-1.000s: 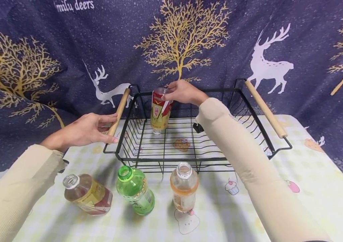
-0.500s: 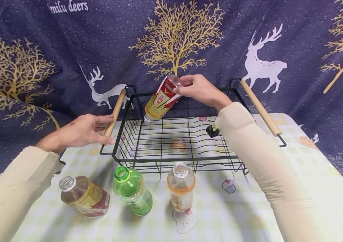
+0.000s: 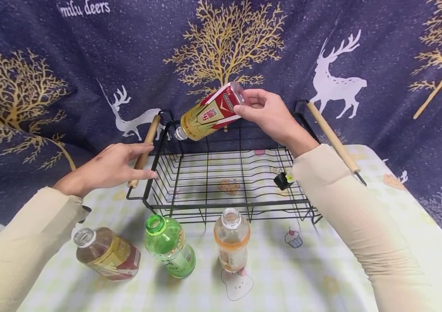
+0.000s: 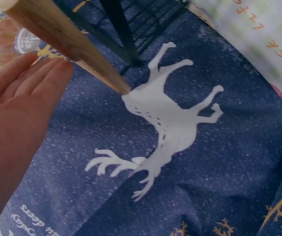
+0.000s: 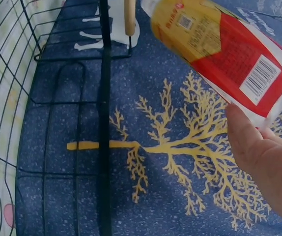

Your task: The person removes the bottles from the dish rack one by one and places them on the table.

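My right hand [image 3: 273, 115] pinches the base end of a plastic bottle [image 3: 209, 112] with a red and yellow label. The bottle tilts neck-down to the left, above the back left of the black wire basket [image 3: 205, 205]. A barcode on the bottle's label [image 5: 259, 78] shows in the right wrist view. My left hand [image 3: 109, 167] is beside the basket's left wooden handle [image 3: 148, 138], thumb and fingers extended and spread apart. In the left wrist view the fingers lie close to the handle [image 4: 77, 49]; whether they touch it I cannot tell.
In front of the basket stand a red-and-yellow-labelled bottle [image 3: 108, 253], a green bottle [image 3: 170, 247] and a clear bottle with an orange band [image 3: 232, 240], all uncapped. A small black object [image 3: 282, 181] is at the basket's right part. A dark patterned cloth [image 3: 88, 65] hangs behind.
My right hand has lifted the bottle up and to the right, tilting it from upright neck-down to nearly level, its neck toward the left. My left hand has stayed by the handle.
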`<state>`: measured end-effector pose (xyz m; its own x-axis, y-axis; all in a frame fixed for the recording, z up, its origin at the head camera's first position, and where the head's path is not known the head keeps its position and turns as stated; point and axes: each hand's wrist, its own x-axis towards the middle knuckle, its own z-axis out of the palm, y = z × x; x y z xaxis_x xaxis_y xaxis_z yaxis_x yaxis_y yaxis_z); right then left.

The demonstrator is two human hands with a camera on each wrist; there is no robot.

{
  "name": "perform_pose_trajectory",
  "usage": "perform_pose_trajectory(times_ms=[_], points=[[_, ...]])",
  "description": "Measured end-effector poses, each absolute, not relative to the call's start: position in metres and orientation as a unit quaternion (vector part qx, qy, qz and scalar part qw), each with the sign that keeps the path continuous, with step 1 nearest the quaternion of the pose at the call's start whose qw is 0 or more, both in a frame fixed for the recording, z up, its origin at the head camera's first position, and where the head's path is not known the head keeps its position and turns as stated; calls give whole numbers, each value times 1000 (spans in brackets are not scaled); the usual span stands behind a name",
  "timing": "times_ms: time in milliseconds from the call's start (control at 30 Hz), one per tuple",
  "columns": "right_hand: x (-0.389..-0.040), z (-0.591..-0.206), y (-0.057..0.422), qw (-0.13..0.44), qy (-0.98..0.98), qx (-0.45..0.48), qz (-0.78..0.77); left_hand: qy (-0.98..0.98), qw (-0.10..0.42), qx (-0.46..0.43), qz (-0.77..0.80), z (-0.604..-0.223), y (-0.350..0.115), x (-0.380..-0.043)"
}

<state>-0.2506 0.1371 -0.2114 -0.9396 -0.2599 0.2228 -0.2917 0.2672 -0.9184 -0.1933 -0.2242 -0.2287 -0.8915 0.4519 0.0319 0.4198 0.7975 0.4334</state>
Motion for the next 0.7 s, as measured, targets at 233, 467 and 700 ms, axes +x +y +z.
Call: perform_pose_trajectory(times_ms=[233, 467, 700], points=[[-241, -220, 141, 51, -765, 160, 621, 946, 52, 214, 237, -225, -214, -193], [-229, -230, 149, 39, -735, 177, 653, 926, 26, 221, 307, -219, -202, -191], [-213, -239, 152, 28, -701, 193, 686, 897, -17, 244, 368, -214, -182, -190]])
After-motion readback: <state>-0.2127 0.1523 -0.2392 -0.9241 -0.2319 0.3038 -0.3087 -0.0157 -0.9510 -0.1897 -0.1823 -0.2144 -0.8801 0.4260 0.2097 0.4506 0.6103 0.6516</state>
